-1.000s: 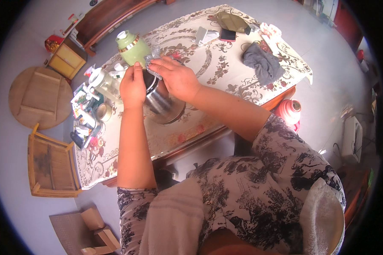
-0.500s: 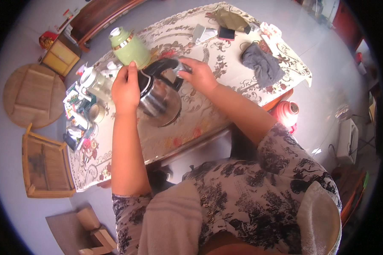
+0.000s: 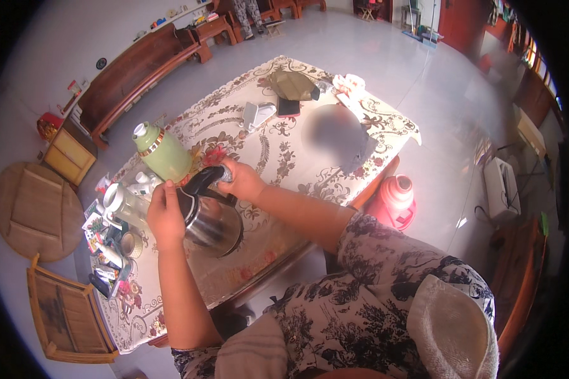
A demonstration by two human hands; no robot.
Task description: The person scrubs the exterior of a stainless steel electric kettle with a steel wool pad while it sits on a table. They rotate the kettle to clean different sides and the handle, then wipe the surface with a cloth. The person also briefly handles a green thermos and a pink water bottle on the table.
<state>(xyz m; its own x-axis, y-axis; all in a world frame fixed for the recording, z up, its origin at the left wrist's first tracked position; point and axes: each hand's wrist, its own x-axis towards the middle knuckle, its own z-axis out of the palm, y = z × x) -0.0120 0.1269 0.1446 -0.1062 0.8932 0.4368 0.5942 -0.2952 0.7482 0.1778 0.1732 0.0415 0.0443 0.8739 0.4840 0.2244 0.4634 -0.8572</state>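
Head view, looking down: I am seeing a steel kettle with a black handle sitting near the front-left part of a low table under a floral cloth; the right hand is curling its fingers closed around the top of the black handle, and the left hand is pressing against the kettle's left side near the lid, fingers bent, though I cannot tell whether it is truly gripping or merely steadying. Crowding the kettle on its left, a green thermos flask is standing upright just behind the left hand; a clear glass jar and a cluster of small cups and packets are filling the table's left end, too small and jumbled for me to sort. Farther back on the cloth, well apart from the hands, I am noting a folded olive cloth, a dark flat object and a pale folded item; a blurred patch is masking whatever lies on the right part of the table. Beside the table's right edge a pink flask is standing on the floor; on the left, a round wooden board and a wooden crate are lying on the floor. My forearms are covering the table's near edge; the kettle's spout is hiding behind the left hand; the fisheye rim is bending and dimming the room's far benches.
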